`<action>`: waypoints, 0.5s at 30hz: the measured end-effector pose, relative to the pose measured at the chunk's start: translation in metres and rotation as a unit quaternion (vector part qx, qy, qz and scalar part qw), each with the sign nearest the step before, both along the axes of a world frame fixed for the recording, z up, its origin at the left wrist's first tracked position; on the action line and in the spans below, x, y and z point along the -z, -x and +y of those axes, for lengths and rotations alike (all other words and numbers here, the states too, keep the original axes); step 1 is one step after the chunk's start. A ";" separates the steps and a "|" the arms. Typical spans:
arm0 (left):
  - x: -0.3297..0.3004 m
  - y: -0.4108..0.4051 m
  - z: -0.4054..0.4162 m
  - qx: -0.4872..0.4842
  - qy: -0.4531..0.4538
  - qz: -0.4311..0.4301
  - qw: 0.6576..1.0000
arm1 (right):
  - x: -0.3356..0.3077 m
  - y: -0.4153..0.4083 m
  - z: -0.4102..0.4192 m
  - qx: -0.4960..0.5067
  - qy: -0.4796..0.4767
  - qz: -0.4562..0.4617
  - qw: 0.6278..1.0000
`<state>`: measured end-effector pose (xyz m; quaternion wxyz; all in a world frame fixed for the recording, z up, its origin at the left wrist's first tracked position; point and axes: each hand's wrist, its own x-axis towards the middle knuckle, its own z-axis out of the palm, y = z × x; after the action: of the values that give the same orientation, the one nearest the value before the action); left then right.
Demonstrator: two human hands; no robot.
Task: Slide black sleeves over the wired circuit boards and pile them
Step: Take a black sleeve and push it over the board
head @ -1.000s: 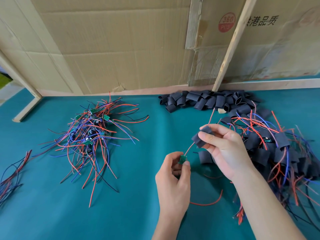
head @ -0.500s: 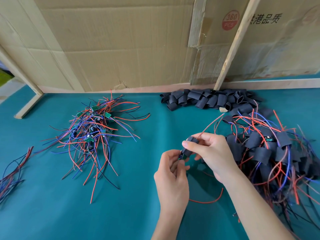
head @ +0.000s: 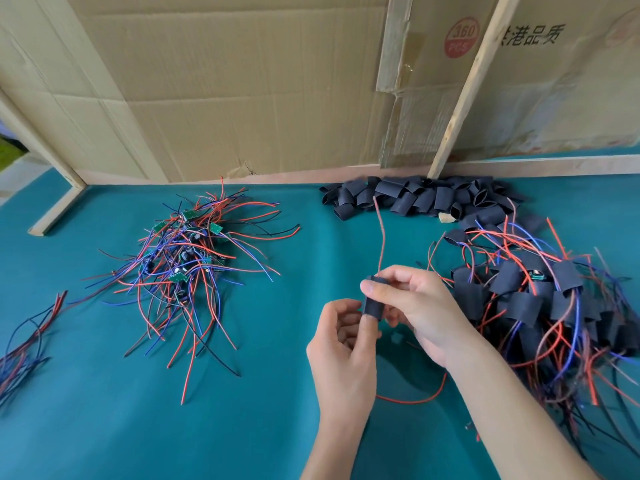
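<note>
1. Centrally, just below the middle of the view, two hands meet over a teal tabletop (head: 104, 427).
2. The right hand (head: 420, 308) pinches a black sleeve (head: 374, 301) between thumb and fingers, holding it upright.
3. The left hand (head: 341, 344) is curled at the sleeve's lower end, its thumb touching the bottom edge; the board inside is hidden.
4. A red wire (head: 382, 233) rises out of the sleeve's top toward 12 o'clock; another red wire (head: 415, 398) loops on the tabletop at 6 o'clock of the hands.
5. At 3 o'clock, a pile of sleeved boards (head: 540, 299) lies tangled in red and blue wires.
6. At 1 o'clock, loose sleeves (head: 415, 199) are heaped along the cardboard wall (head: 242, 81).
7. At 10 o'clock, well apart, sits a pile of bare boards (head: 187, 258) with wires.
8. At 9 o'clock, at the far left edge, lies a small wire bundle (head: 24, 351).
</note>
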<state>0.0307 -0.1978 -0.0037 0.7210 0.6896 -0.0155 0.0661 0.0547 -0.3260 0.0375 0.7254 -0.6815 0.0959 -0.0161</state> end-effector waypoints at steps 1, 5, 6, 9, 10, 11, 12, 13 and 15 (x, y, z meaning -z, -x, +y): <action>0.000 0.001 0.000 0.006 0.000 -0.001 1.000 | -0.002 0.000 -0.002 0.022 -0.018 -0.002 1.000; -0.001 0.001 -0.002 0.015 -0.002 0.001 1.000 | -0.017 0.003 -0.020 0.093 -0.005 -0.029 0.995; -0.001 0.000 -0.002 0.017 -0.002 0.001 1.000 | -0.023 0.006 -0.027 0.105 0.017 -0.037 0.994; 0.000 -0.001 -0.002 0.024 -0.006 -0.005 1.000 | -0.049 0.022 -0.050 0.128 0.113 -0.059 0.984; 0.000 -0.002 -0.002 0.025 -0.007 -0.005 1.000 | -0.061 0.030 -0.060 0.136 0.153 -0.061 0.977; 0.000 -0.002 -0.002 0.025 -0.006 -0.005 1.000 | -0.071 0.038 -0.071 0.146 0.200 -0.056 0.967; 0.000 -0.002 -0.002 0.025 -0.003 -0.006 1.000 | -0.082 0.046 -0.084 0.157 0.249 -0.039 0.955; 0.001 -0.002 -0.002 0.024 0.000 -0.007 1.000 | -0.093 0.054 -0.098 0.175 0.298 -0.016 0.938; 0.001 -0.002 -0.003 0.023 0.010 -0.008 1.000 | -0.106 0.071 -0.132 0.226 0.355 0.037 0.906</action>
<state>0.0330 -0.2005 -0.0047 0.7291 0.6812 -0.0368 0.0548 -0.0162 -0.4580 0.1435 0.4084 -0.8539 0.2622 -0.1878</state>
